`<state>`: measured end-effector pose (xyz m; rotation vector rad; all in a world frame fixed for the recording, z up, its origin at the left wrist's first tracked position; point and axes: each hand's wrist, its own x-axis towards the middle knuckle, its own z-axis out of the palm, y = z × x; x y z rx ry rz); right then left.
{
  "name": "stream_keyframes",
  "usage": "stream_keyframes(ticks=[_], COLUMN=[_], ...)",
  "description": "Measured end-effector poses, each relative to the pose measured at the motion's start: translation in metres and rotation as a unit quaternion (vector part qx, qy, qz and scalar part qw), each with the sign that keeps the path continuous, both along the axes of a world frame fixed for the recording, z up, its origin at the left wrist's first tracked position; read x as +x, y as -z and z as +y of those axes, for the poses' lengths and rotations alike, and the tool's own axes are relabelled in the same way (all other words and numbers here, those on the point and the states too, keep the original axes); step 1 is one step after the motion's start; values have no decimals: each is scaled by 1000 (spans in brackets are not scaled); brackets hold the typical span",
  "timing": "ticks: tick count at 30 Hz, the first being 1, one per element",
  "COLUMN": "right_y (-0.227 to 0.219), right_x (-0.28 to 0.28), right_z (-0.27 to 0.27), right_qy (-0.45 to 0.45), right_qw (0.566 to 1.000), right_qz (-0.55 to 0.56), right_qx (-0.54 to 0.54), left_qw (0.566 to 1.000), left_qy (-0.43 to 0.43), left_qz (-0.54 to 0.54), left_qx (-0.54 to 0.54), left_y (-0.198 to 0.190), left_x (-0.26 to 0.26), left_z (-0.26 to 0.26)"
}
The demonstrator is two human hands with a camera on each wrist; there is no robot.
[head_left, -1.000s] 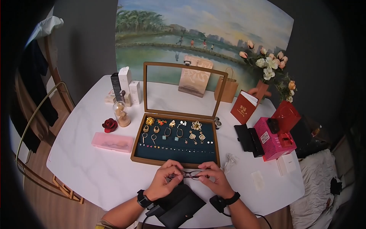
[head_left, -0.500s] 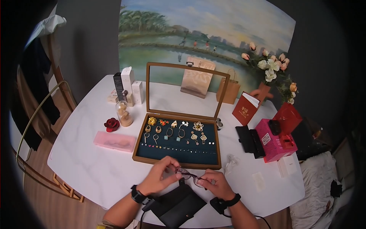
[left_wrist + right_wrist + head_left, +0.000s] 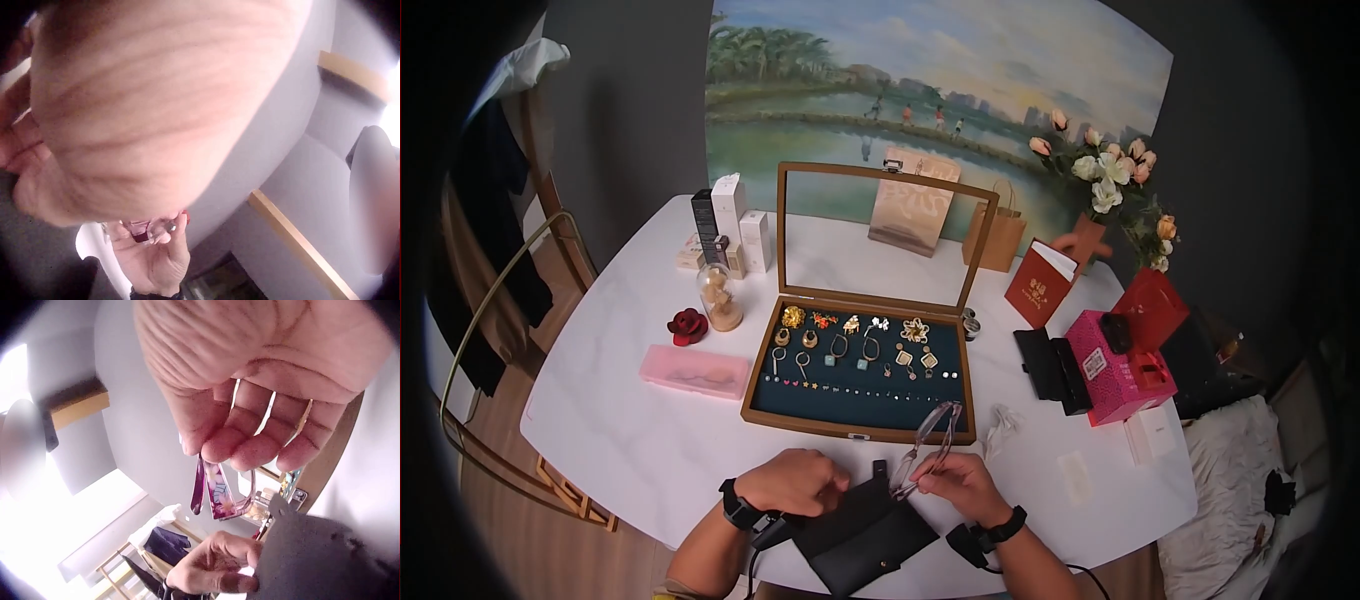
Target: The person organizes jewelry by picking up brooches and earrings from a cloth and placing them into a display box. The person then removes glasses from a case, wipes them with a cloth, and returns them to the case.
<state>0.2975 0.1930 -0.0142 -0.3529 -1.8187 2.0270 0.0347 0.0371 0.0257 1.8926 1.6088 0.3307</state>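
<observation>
My right hand (image 3: pixel 960 487) pinches the folded temples of a pair of glasses (image 3: pixel 930 447) in the head view, its lenses raised over the front right of the jewelry box (image 3: pixel 860 408). Flowers pattern the glasses' purple temples (image 3: pixel 217 492) in the right wrist view. My left hand (image 3: pixel 792 482) is at the upper left edge of a black case (image 3: pixel 867 545), fingers loosely bent and holding no glasses; whether they touch the case is unclear. The case lies near the table's front edge, its tab (image 3: pixel 880 469) pointing toward the box.
The box's glass lid stands raised. Left are a pink case (image 3: pixel 695 372), red flower (image 3: pixel 687 326), glass dome (image 3: pixel 720 300) and small boxes. Crumpled tissue (image 3: pixel 1002 428), black cases (image 3: pixel 1053 370) and a pink box (image 3: pixel 1112 375) are right. A vase of flowers stands behind.
My left hand has let go of the glasses and moved down and left to the black case. The glasses, held by my right hand alone, have turned from level to upright.
</observation>
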Motion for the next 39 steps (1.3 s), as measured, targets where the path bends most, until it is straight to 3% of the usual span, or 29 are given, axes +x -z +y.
stream_keyframes(ticks=[2, 4, 5, 7, 9, 11, 14, 18, 20, 23, 27, 29, 34, 36, 39], right_y=[-1, 0, -1, -7, -10, -11, -6, -12, -10, -9, -15, -13, -18, -17, -18], right_x=[-3, -6, -7, -10, -13, -13, -10, -15, -17, -16, -16, -19, -16, -15, -16], right_z=[-6, -11, -13, -17, -21, -22, -25, -30, -29, -23, -26, -26, -31, -31, -30], right_qy=[1, 12, 11, 47, 67, 155, 212, 203, 196, 176, 141, 136, 103, 99, 89], right_qw=[1000, 993, 993, 960, 955, 920, 888, 884, 867, 843, 857, 850, 867, 869, 879], right_qz=[5, -7, -7, -27, -8, 15, 28, 57, 44, 29, 15, 39, 4, 1, 18], right_qx=[14, 120, 119, 276, 290, 361, 408, 418, 455, 508, 495, 508, 487, 485, 467], left_qw=[999, 973, 973, 950, 941, 929, 930, 917, 918, 929, 919, 880, 876, 857, 841], left_qy=[-21, -106, -107, -180, -174, -172, -150, -159, -198, -182, -202, -253, -282, -335, -332], left_qz=[-25, -145, -145, -197, -200, -201, -186, -182, -210, -174, -141, -157, -144, -171, -174], left_qx=[32, 145, 144, 162, 210, 260, 281, 317, 273, 271, 306, 370, 363, 353, 391], left_y=[2, 2, 0, -6, -1, 0, 1, 5, 5, 5, 12, 17, 17, 16, 14], left_x=[2, 4, 7, 13, 15, 18, 20, 28, 32, 35, 33, 30, 23, 25, 28], left_z=[1, 3, 3, 2, 3, 4, 4, 6, 4, 3, 5, 9, 8, 7, 7])
